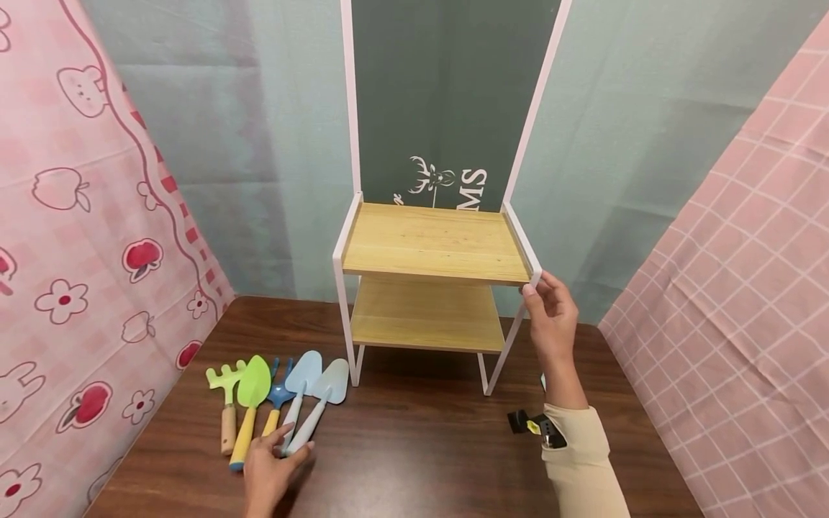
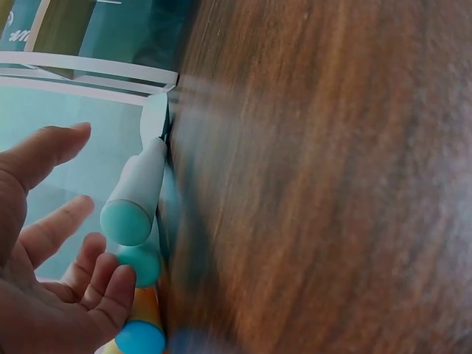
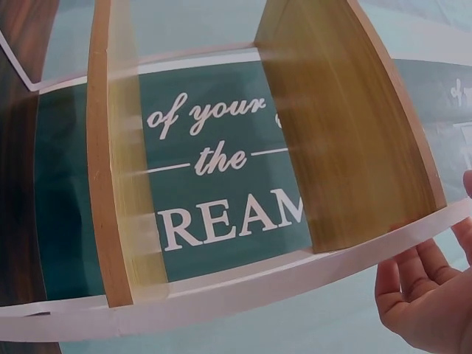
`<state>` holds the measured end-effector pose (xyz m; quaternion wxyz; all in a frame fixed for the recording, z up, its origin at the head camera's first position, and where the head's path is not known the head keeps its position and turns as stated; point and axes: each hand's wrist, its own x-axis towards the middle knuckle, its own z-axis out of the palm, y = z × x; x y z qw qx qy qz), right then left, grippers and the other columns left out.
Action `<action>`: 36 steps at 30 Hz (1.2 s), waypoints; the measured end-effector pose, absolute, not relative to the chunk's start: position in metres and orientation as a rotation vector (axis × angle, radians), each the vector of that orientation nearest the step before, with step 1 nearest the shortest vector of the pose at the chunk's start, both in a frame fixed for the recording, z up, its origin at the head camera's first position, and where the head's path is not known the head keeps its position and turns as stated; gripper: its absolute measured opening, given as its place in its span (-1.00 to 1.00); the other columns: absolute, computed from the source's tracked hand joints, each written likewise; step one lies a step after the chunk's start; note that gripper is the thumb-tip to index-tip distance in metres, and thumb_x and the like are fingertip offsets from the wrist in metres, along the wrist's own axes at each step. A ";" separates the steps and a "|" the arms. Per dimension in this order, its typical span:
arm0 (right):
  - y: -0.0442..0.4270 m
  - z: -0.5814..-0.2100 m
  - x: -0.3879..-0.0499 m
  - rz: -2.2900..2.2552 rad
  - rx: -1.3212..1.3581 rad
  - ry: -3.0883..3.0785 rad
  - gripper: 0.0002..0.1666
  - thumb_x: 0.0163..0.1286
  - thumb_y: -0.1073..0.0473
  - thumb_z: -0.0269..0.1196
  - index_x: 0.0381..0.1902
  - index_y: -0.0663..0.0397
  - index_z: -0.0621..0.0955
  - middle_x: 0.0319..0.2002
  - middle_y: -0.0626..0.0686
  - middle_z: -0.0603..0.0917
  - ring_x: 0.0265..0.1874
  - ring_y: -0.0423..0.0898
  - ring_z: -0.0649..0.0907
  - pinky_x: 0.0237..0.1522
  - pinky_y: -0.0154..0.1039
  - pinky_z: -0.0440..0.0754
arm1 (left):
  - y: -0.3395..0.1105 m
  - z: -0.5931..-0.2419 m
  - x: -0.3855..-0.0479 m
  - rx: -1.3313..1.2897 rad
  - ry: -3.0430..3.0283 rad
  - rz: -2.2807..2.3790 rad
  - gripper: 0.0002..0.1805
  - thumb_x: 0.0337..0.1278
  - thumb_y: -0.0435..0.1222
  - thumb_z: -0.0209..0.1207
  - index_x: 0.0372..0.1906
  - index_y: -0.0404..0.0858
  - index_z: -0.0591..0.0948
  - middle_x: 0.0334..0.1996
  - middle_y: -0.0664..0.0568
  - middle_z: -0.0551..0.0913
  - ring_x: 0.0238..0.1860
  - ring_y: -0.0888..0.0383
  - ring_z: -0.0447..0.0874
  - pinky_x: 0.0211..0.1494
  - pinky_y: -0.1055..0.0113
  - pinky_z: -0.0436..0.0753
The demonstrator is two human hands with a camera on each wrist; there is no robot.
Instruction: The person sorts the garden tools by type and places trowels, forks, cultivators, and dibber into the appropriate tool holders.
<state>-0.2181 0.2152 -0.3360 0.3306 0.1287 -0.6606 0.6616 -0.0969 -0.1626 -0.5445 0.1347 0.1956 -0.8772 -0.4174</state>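
Observation:
A small two-tier shelf [image 1: 434, 244] with wooden boards and a white frame stands upright at the back of the table. At its upper right front corner, my right hand [image 1: 553, 320] grips the white frame between thumb and fingers. To the left lie several small garden tools in a row. My left hand [image 1: 272, 464] hovers at the handle ends of a blue trowel [image 1: 304, 373] and a pale grey-blue trowel [image 1: 333, 383]. In the left wrist view its fingers are spread beside the pale trowel handle [image 2: 133, 195], not wrapped round it.
Left of the trowels lie a blue hand fork [image 1: 281, 394], a green trowel [image 1: 253, 385] with a yellow handle and a green rake [image 1: 227, 381]. A small black item [image 1: 518, 421] is near the right wrist. Curtains surround the dark wooden table [image 1: 414, 460].

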 end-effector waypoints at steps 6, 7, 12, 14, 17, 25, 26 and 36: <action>0.215 -0.338 -0.226 1.800 0.371 -1.630 -0.64 0.27 0.49 0.11 -0.03 0.71 0.39 -0.32 0.12 0.63 -0.40 -0.12 0.63 -0.21 -0.35 0.50 | -0.163 -0.544 -0.098 0.548 -2.611 -1.219 -0.36 -0.31 -0.14 0.47 -0.03 -0.41 0.61 -0.29 -0.26 0.50 -0.32 -0.05 0.46 -0.34 0.15 0.40; 0.215 -0.337 -0.227 1.806 0.373 -1.619 -0.65 0.27 0.50 0.12 -0.05 0.73 0.39 -0.34 0.10 0.63 -0.42 -0.12 0.63 -0.22 -0.36 0.52 | -0.163 -0.544 -0.098 0.544 -2.623 -1.216 -0.36 -0.30 -0.14 0.46 -0.02 -0.41 0.60 -0.28 -0.27 0.49 -0.30 -0.06 0.46 -0.33 0.13 0.41; 0.212 -0.336 -0.233 1.810 0.357 -1.580 -0.68 0.23 0.50 0.16 -0.15 0.75 0.40 -0.44 -0.02 0.63 -0.49 -0.13 0.62 -0.30 -0.38 0.56 | -0.164 -0.544 -0.101 0.542 -2.694 -1.195 -0.34 -0.29 -0.15 0.45 -0.01 -0.45 0.58 -0.25 -0.33 0.46 -0.21 -0.15 0.46 -0.22 -0.04 0.43; 0.211 -0.336 -0.234 1.807 0.348 -1.574 -0.69 0.22 0.49 0.17 -0.19 0.75 0.41 -0.47 -0.03 0.61 -0.50 -0.13 0.62 -0.32 -0.38 0.57 | -0.164 -0.544 -0.102 0.547 -2.712 -1.193 -0.33 -0.30 -0.15 0.45 0.00 -0.45 0.57 -0.25 -0.34 0.46 -0.18 -0.17 0.44 -0.19 -0.07 0.42; 0.210 -0.334 -0.236 1.798 0.344 -1.577 -0.71 0.21 0.49 0.18 -0.25 0.73 0.39 -0.47 -0.01 0.59 -0.51 -0.14 0.61 -0.34 -0.38 0.59 | -0.163 -0.544 -0.103 0.557 -2.727 -1.185 -0.32 -0.30 -0.15 0.45 0.00 -0.46 0.57 -0.29 -0.29 0.46 -0.19 -0.15 0.42 -0.18 -0.07 0.41; 0.208 -0.330 -0.238 1.686 0.283 -1.703 -0.76 0.24 0.41 0.19 -0.31 0.56 0.38 -0.53 -0.08 0.59 -0.55 -0.12 0.61 -0.39 -0.37 0.55 | -0.163 -0.540 -0.105 0.535 -2.789 -1.123 -0.34 -0.27 -0.16 0.43 -0.02 -0.50 0.57 -0.46 -0.13 0.43 -0.28 -0.09 0.40 -0.28 0.02 0.39; 0.208 -0.329 -0.239 1.680 0.269 -1.711 -0.78 0.24 0.40 0.18 -0.33 0.52 0.39 -0.54 -0.09 0.59 -0.55 -0.13 0.60 -0.39 -0.38 0.54 | -0.163 -0.540 -0.105 0.542 -2.805 -1.118 -0.34 -0.26 -0.15 0.43 -0.02 -0.50 0.57 -0.46 -0.13 0.43 -0.28 -0.09 0.40 -0.28 0.02 0.39; 0.208 -0.334 -0.250 1.820 0.294 -1.570 -0.91 0.22 0.49 0.13 -0.46 0.34 0.54 -0.63 0.02 0.55 -0.64 -0.17 0.61 -0.45 -0.35 0.58 | -0.166 -0.540 -0.107 0.510 -2.884 -1.072 -0.35 -0.29 -0.16 0.44 -0.04 -0.50 0.59 -0.28 -0.34 0.52 -0.14 -0.23 0.44 -0.17 -0.07 0.44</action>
